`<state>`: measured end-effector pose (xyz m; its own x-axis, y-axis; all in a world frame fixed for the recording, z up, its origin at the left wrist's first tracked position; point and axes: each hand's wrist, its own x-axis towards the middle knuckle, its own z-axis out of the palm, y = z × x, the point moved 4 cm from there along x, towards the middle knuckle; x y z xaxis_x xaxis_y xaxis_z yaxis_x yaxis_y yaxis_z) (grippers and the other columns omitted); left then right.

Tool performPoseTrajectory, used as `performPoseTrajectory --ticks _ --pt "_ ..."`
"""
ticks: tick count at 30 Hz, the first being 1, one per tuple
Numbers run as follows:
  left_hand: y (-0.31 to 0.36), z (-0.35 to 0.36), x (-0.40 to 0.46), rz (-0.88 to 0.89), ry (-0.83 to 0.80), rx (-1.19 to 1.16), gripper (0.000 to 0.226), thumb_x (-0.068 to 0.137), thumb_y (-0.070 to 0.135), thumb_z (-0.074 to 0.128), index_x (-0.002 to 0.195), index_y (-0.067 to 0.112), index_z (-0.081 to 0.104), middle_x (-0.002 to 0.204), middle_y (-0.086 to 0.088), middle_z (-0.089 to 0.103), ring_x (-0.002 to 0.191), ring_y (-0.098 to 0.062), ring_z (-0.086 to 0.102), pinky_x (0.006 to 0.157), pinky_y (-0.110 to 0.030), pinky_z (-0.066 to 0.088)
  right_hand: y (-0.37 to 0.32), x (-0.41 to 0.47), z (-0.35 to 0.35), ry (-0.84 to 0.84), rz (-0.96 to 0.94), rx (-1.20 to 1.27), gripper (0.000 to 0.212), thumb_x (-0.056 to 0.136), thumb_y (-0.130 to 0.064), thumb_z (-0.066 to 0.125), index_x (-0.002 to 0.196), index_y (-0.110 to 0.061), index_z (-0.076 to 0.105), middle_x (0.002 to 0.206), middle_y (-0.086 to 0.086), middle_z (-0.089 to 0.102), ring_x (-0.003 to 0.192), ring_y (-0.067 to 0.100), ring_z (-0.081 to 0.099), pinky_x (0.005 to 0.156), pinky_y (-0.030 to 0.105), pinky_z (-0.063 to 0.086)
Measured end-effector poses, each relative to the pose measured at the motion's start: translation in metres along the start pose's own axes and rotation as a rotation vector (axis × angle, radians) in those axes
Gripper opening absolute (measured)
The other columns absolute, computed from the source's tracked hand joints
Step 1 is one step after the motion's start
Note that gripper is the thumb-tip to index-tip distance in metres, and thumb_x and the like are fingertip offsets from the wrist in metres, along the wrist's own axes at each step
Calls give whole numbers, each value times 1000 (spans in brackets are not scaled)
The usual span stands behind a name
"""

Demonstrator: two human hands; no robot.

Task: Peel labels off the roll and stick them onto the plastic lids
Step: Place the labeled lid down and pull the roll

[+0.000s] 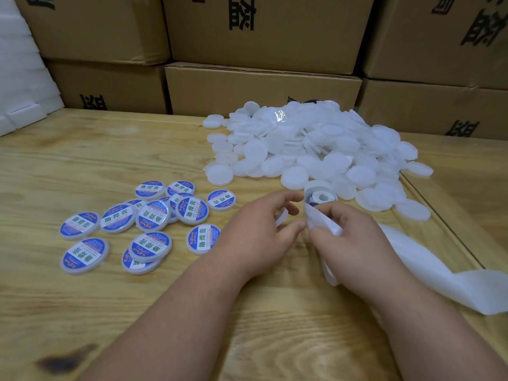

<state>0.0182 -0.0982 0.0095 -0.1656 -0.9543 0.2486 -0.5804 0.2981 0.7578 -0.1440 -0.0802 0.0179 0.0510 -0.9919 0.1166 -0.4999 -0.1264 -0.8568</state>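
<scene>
Right hand pinches the label roll; left hand cups a lid, fingers half-curled. Peeling underway; next, lift a label cleanly.

labelled lids near left on table, bare lid pile far right, label roll between, boxes behind, backing strip trailing near right

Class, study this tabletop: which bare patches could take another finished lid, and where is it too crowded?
Bare wooden table lies left of the heap of plain white plastic lids and beyond the blue-labelled round lids. Another patch lies nearside, under the forearms. Crowded: around both piles and the white backing strip.
</scene>
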Motion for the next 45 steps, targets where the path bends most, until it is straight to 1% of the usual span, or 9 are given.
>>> performPoseTrajectory --ticks 8,10,13,16,23,28,34,39,45 --pt "-3 -2 0 -40 57 -17 27 84 49 76 110 44 66 100 30 66 80 6 57 71 -17 45 -2 0 2 -68 21 0 31 75 -36 48 93 -36 73 64 -8 52 57 9 45 53 26 39" --pt "-2 -2 0 -40 55 -28 25 84 47 76 108 45 66 101 30 66 81 7 58 70 -17 44 -2 1 1 -30 -6 -49 21 81 -35 54 92 -33 72 65 -5 58 58 14 49 54 27 40" --pt "-1 -1 1 -17 39 -35 21 87 39 75 106 46 69 104 26 68 85 7 59 76 -19 47 -1 2 -1 12 -55 -116 9 89 -36 66 84 -40 73 76 -17 69 66 3 63 52 16 45" --pt "0 -1 1 2 32 -24 20 88 36 75 106 43 71 107 22 68 91 2 60 85 -21 49 0 1 1 -11 -45 -123 12 91 -35 64 83 -36 73 70 -16 68 58 2 61 46 20 47" --pt "-1 -2 1 -47 43 -85 18 81 42 81 89 47 65 90 39 64 78 8 60 69 -16 46 -6 0 -2 -22 -19 -141 32 87 -15 49 56 -20 45 49 -13 27 44 8 27 40 19 24" --pt "1 -3 -1 -51 55 -103 18 78 47 83 85 46 67 74 43 60 65 8 55 58 -8 39 -8 -1 -2 -34 -20 -112 31 80 -31 48 87 -5 64 59 -5 37 53 10 34 52 29 30" --pt "-1 -5 -1 -45 70 -98 10 83 49 77 86 43 70 78 36 64 66 2 57 61 -10 41 -10 -3 -2 -4 -39 -92 33 74 -35 43 81 -9 60 56 -7 32 50 10 29 45 24 26" --pt "-2 -9 0 -55 147 -105 7 88 38 67 82 41 70 80 24 69 76 2 62 62 -11 45 -9 -3 -4 3 4 -85 37 70 -34 43 92 -49 69 50 -14 54 43 3 45 41 18 36" --pt "-8 -24 -1 -187 423 -282 16 86 19 64 84 33 70 73 23 69 60 4 59 51 -8 41 -4 -1 -9 83 70 -101 30 67 -35 43 84 -38 69 52 -10 53 44 7 46 50 28 39"
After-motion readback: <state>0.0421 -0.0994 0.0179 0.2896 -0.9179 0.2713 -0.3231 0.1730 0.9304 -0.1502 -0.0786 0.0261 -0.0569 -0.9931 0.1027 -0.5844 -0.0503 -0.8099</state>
